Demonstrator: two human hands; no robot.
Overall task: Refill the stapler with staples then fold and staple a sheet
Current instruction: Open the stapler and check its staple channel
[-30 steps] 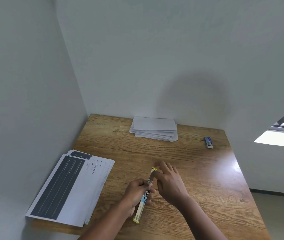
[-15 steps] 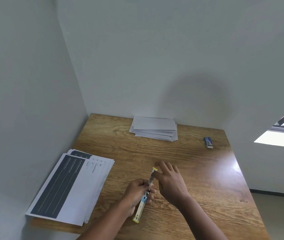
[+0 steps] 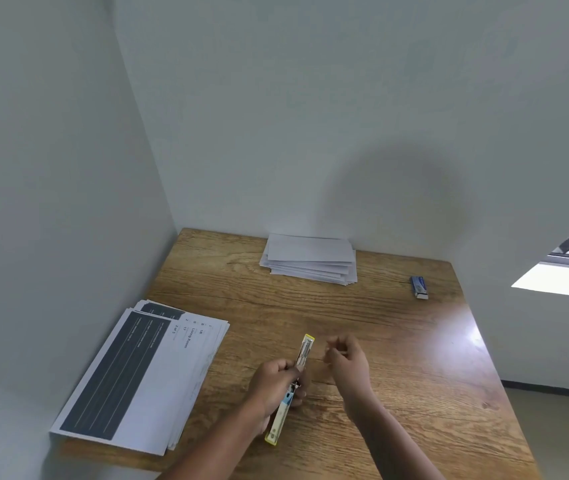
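A slim stapler (image 3: 306,351) with yellow ends lies swung open in a long line on the wooden table (image 3: 404,368), its metal staple channel pointing away from me. My left hand (image 3: 275,384) grips it around the hinge in the middle. My right hand (image 3: 347,358) hovers just right of the channel, apart from it, with its fingers curled in; nothing shows between them. A stack of printed sheets (image 3: 144,372) with dark panels lies at the left edge. A small blue staple box (image 3: 419,287) sits at the far right.
A pile of folded white papers (image 3: 311,259) rests against the back wall. Walls close in the table at the left and back. The right edge drops off to the floor, and bare wood lies between the stapler and the staple box.
My right hand has lifted off the stapler's channel and drawn back to the right, curling its fingers. The left hand and the stapler have stayed where they were.
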